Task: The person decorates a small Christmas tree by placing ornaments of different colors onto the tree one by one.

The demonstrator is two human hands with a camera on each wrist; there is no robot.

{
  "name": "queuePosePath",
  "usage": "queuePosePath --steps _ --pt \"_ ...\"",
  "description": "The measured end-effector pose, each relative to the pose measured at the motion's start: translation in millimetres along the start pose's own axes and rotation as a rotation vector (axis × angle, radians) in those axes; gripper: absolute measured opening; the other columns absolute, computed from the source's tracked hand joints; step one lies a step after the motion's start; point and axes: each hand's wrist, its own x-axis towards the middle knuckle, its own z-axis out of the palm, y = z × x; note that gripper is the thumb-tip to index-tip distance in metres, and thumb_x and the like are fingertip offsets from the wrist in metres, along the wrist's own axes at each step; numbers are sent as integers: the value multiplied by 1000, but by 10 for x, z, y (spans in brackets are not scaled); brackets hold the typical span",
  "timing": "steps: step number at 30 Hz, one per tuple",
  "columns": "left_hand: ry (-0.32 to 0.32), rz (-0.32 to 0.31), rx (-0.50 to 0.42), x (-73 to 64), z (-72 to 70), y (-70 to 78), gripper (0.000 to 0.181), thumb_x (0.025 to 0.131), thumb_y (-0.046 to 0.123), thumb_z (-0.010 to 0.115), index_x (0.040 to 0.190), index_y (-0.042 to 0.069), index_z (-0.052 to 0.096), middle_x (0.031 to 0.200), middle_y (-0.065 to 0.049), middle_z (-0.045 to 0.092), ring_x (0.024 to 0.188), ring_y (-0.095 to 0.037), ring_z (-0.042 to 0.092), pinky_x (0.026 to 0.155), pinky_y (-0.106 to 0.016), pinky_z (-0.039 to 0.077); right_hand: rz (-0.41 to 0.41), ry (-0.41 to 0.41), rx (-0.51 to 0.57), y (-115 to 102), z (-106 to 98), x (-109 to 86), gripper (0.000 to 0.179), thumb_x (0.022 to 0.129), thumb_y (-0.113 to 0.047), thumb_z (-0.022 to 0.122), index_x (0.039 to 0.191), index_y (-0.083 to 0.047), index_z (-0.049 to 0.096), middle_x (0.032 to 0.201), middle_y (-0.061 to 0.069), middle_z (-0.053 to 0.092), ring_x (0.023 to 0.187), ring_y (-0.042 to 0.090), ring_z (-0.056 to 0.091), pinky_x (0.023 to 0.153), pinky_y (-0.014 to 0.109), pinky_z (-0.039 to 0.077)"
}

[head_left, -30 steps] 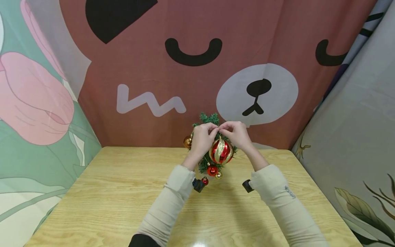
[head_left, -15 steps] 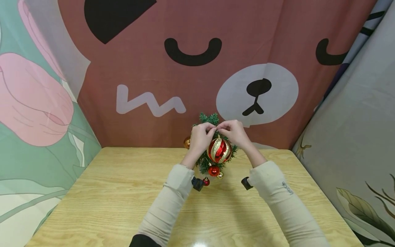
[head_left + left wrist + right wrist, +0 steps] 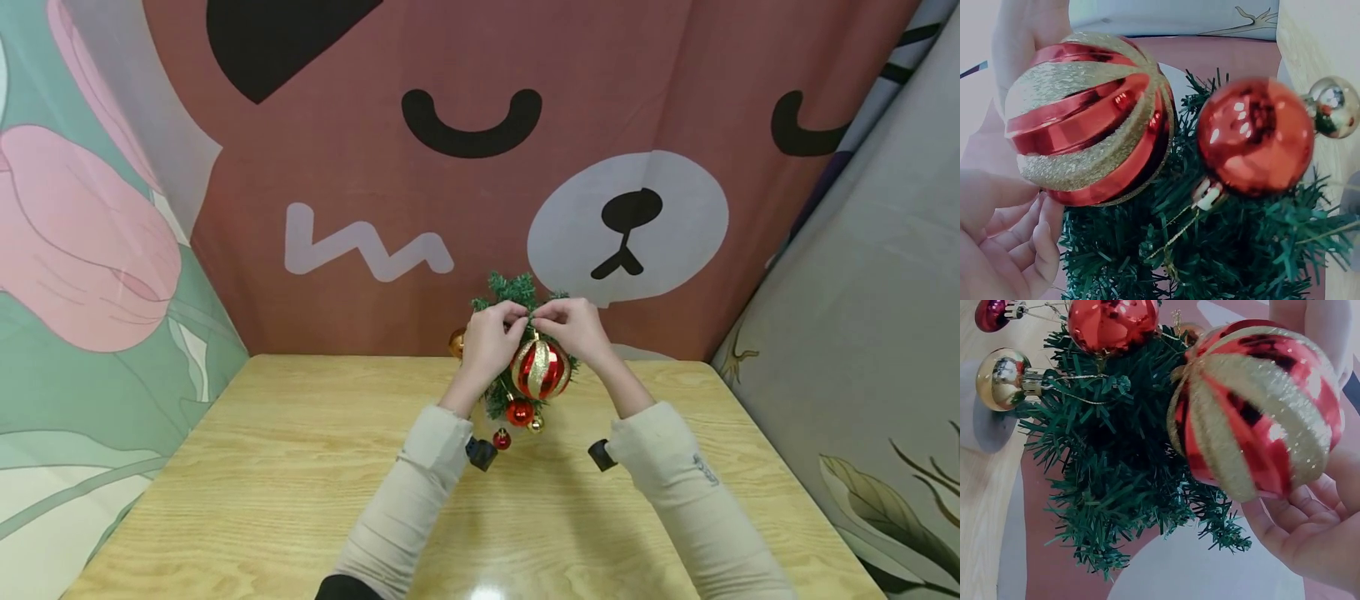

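A large red bauble with gold glitter stripes [image 3: 540,368] hangs in front of a small green Christmas tree [image 3: 512,289]. Above its cap, my left hand [image 3: 491,333] and right hand [image 3: 576,329] face each other, thumb and forefinger of each pinched together with the tips close. They appear to hold the bauble's thin hanging string, which is too fine to make out. Up close in the left wrist view, the striped bauble [image 3: 1091,119] hides part of the fingers. In the right wrist view, my right hand [image 3: 1316,531] shows beside it, fingers curled.
Smaller baubles hang on the tree: a shiny red one [image 3: 520,412], a little gold one [image 3: 536,423], a dark red one [image 3: 502,438] and an amber one [image 3: 457,342]. The wooden table [image 3: 300,483] ends at a bear-printed curtain [image 3: 360,183].
Both hands and the striped bauble shifted slightly left, then back to the right and a little lower. The fingertips of the two hands now stand slightly apart.
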Motion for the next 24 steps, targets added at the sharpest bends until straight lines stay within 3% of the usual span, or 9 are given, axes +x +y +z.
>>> queuePosePath --steps 5,11,18,24 --pt "4 -10 -7 -21 -17 5 19 87 15 59 101 6 65 84 -5 66 40 -8 39 38 -19 30 -9 38 13 6 -22 -35 16 83 -9 63 92 4 68 81 14 65 65 20 57 55 27 44" --pt "28 9 75 -146 -86 -5 20 86 19 60 102 8 66 87 -2 65 55 -9 52 46 -22 39 -8 107 30 83 -97 -217 20 86 -13 61 97 3 66 84 14 65 68 22 60 56 26 45" --pt "41 49 68 -446 -142 -91 18 85 16 62 98 4 67 87 -5 63 73 -17 57 64 -30 46 -26 198 21 219 -136 -592 19 86 -11 60 98 4 65 93 15 63 78 25 60 66 34 50" --pt "81 98 58 -762 -156 -169 16 82 12 64 94 2 67 85 -6 63 75 -19 58 64 -28 47 -45 317 44 297 -48 -951 11 82 -1 62 91 5 66 86 13 64 72 19 59 61 17 47"
